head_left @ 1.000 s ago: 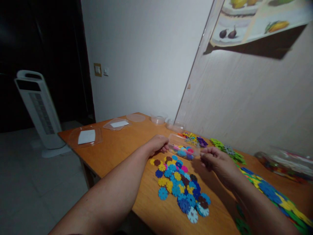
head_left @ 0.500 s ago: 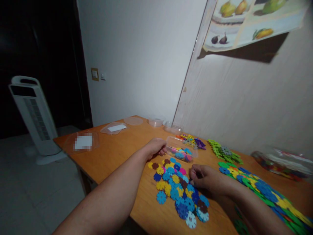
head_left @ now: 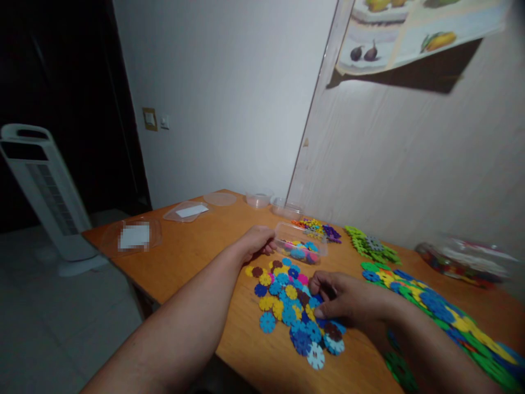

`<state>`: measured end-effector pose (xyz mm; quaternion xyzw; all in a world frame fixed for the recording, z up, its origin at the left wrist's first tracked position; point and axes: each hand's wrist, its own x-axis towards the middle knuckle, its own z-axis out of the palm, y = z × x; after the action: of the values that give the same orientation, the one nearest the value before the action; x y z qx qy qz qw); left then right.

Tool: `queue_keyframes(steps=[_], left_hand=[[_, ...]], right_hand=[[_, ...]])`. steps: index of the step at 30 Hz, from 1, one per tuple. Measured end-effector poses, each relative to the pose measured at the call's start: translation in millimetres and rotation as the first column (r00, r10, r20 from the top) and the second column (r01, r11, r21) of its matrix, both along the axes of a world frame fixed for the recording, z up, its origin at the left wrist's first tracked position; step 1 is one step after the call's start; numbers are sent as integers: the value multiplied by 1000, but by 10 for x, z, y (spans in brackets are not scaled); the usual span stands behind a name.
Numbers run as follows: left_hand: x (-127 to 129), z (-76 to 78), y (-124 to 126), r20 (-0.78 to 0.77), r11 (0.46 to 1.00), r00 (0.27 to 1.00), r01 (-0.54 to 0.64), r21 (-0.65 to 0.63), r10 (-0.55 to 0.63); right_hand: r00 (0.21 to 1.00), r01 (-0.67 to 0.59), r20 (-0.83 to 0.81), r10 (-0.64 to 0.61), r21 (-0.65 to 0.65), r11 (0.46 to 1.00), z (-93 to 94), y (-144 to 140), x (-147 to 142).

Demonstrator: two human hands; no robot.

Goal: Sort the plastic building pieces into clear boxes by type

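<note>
Plastic box [head_left: 300, 233] pinched at end by left hand [head_left: 258, 242]; right hand [head_left: 342, 296] low over coloured discs [head_left: 289, 314], thumb, fingers parted.

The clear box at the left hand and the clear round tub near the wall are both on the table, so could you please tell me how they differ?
Shape: the clear box is oblong, while the round tub is circular.
Contents: the box holds colourful discs; no discs show in the tub.
Place: the box is at the left hand; the tub stands farther back, near the wall.
Both are see-through and uncovered.
</note>
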<state>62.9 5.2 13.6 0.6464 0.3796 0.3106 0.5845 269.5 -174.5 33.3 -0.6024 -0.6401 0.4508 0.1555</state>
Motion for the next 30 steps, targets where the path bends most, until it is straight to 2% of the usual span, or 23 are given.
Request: queue_keyframes(steps=[5,8,12,14,18,23,25,28,30], left_hand=[[-5,6,-14,-1,1000,1000,5,-6,-5],[-6,2,-12,-3,1000,1000,-2,0,2],[-7,-15,12,4,1000,1000,0,-8,0],[-10,-28,26,8,1000,1000,4,-16,-4],[-15,-59,54,24,1000,1000,5,-11,-5],[-8,-82,79,29,1000,999,17,-11,-17],[-8,-82,82,27,1000,1000,14,-12,-14],[-12,-75,75,28,1000,1000,7,-12,-7],[-15,-69,66,35,1000,999,9,-13,-9]], right_hand=[[996,81,-45,-78,74,994,3,38,-113],[979,131,-166,-114,95,987,-43,68,-146],[885,228,-434,-166,94,969,-185,110,-177],[836,302,-503,-220,86,949,-204,124,-201],[819,413,-485,-308,125,902,-40,155,-216],[760,527,-551,-346,211,823,195,174,-138],[815,460,-483,-320,204,864,187,145,-104],[918,232,-346,-191,81,969,75,83,-69],[961,101,-260,-93,19,995,-22,61,-54]])
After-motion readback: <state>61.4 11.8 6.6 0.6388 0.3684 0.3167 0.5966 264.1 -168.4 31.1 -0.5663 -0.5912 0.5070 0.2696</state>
